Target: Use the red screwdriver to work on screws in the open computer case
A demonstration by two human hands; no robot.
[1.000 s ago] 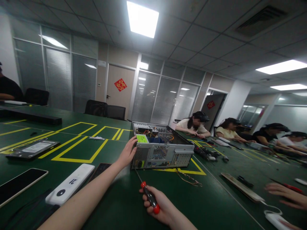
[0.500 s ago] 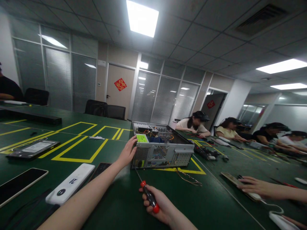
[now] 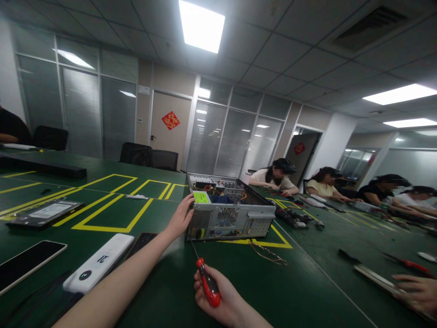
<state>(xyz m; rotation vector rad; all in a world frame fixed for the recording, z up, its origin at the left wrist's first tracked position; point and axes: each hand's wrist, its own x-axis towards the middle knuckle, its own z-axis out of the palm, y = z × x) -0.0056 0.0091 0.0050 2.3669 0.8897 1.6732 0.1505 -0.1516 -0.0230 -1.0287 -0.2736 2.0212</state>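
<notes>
An open metal computer case (image 3: 232, 221) lies on the green table, with wires and parts showing inside. My left hand (image 3: 180, 217) rests against its left side, fingers at the top edge beside a yellow-green label (image 3: 201, 197); nothing is seen held in it. In front of the case, my right hand (image 3: 216, 289) is wrapped round the red and black handle of a screwdriver (image 3: 208, 284). The screwdriver's shaft points up and left, and its tip is at the lower left corner of the case's near face; whether it touches a screw is too small to tell.
Left on the table are a phone (image 3: 30, 264), a white device marked 21 (image 3: 99, 262) and a hard drive (image 3: 46, 212). Loose wires (image 3: 268, 253) lie right of the case. Another person's hand (image 3: 418, 289) is at the right edge; several people sit beyond.
The screwdriver handle has turned and moved slightly left in my right hand. My left hand stays on the case. The other person's hand and the flat object by it have shifted right and down.
</notes>
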